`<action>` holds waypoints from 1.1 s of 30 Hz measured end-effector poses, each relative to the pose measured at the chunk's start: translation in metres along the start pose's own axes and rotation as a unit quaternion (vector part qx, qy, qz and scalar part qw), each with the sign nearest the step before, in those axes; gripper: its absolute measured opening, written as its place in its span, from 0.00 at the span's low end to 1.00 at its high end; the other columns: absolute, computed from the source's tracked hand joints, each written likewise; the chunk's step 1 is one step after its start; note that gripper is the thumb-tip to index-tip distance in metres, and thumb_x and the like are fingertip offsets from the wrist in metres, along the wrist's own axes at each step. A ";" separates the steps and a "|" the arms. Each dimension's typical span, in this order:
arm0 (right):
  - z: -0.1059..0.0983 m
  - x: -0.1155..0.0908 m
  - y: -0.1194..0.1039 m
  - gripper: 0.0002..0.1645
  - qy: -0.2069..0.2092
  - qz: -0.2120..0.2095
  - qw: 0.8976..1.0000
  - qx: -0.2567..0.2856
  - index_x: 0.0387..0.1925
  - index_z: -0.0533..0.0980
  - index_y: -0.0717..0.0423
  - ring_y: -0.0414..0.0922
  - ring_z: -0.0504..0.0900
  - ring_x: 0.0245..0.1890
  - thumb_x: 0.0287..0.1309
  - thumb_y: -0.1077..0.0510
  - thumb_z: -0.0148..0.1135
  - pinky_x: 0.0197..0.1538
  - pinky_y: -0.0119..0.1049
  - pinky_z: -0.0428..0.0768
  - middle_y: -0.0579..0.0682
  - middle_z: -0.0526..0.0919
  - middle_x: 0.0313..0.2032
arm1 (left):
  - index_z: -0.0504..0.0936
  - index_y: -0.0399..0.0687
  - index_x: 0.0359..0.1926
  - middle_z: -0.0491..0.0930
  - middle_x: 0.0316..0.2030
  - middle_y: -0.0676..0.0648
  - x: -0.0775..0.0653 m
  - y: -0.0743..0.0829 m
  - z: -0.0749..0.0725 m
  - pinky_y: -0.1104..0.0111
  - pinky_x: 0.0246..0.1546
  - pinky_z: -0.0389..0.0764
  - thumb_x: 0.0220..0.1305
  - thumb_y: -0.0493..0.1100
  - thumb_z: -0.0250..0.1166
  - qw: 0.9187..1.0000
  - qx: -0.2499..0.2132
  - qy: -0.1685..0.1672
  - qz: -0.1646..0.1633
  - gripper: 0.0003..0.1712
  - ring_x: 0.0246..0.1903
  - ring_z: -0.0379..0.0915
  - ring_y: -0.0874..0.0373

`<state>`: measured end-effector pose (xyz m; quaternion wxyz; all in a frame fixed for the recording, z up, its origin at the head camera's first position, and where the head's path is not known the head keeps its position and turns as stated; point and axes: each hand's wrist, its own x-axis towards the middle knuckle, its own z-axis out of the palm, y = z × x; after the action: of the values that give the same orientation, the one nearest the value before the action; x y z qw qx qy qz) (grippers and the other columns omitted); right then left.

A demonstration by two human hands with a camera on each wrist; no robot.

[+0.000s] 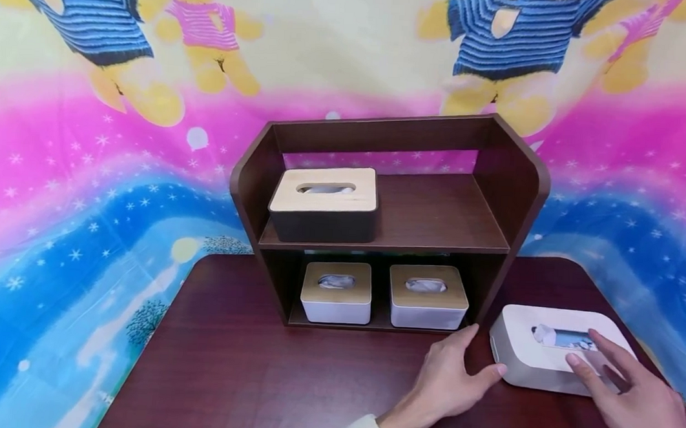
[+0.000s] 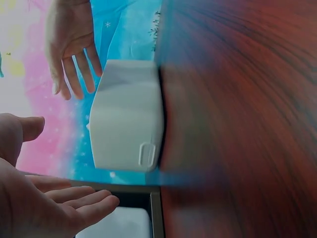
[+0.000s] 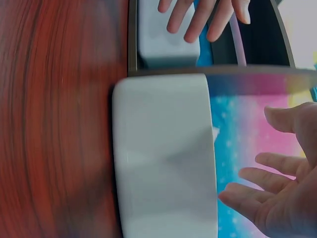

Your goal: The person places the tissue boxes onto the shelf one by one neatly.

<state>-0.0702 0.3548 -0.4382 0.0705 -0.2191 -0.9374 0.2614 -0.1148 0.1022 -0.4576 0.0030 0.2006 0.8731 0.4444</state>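
A white tissue box (image 1: 520, 323) with a slot in its lid lies on the table to the right of a brown shelf. Tissue shows in the slot. My left hand (image 1: 447, 378) is at the box's left end, in front of the shelf's right side, thumb and fingers spread. Over the box's right part is my right hand (image 1: 644, 404), its fingers spread and overlapping the lid in the head view. In the right wrist view the right hand (image 3: 287, 183) stands beside the box's top edge, and nothing is in its grasp.
The two-level brown shelf (image 1: 436, 209) stands at the table's back. A black tissue box (image 1: 321, 226) with a light wood lid sits on its upper level, at left. Below are two white tissue boxes with wood lids, one left (image 1: 334, 312) and one right (image 1: 427, 317).
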 end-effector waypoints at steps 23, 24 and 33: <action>0.013 0.025 0.087 0.56 0.010 -0.105 0.983 0.147 0.85 0.38 0.67 0.05 0.43 0.59 0.77 0.55 0.65 0.44 -0.01 0.61 0.84 0.44 0.78 | 0.62 0.45 0.83 0.70 0.78 0.42 0.015 0.016 0.050 0.72 0.68 0.78 0.70 0.61 0.71 0.999 -0.002 0.003 0.039 0.51 0.73 0.72 0.56; 0.014 0.027 0.089 0.57 0.010 -0.108 0.983 0.147 0.85 0.38 0.68 0.05 0.44 0.58 0.76 0.55 0.65 0.41 -0.01 0.62 0.85 0.45 0.78 | 0.62 0.44 0.83 0.71 0.77 0.42 0.016 0.016 0.052 0.72 0.68 0.78 0.70 0.61 0.72 0.999 -0.002 0.006 0.038 0.51 0.73 0.72 0.55; 0.017 0.042 0.103 0.57 -0.023 -0.059 0.994 0.085 0.83 0.42 0.72 0.79 0.58 0.68 0.76 0.49 0.67 0.28 0.05 0.65 0.86 0.50 0.75 | 0.63 0.45 0.82 0.71 0.77 0.43 0.021 0.015 0.065 0.72 0.69 0.77 0.71 0.58 0.72 1.000 -0.015 0.002 0.019 0.48 0.73 0.72 0.58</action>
<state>-0.0736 0.4452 -0.5053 0.0828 -0.1508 -0.9245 0.3400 -0.1174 0.1676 -0.4814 -0.0043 0.2156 0.8624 0.4581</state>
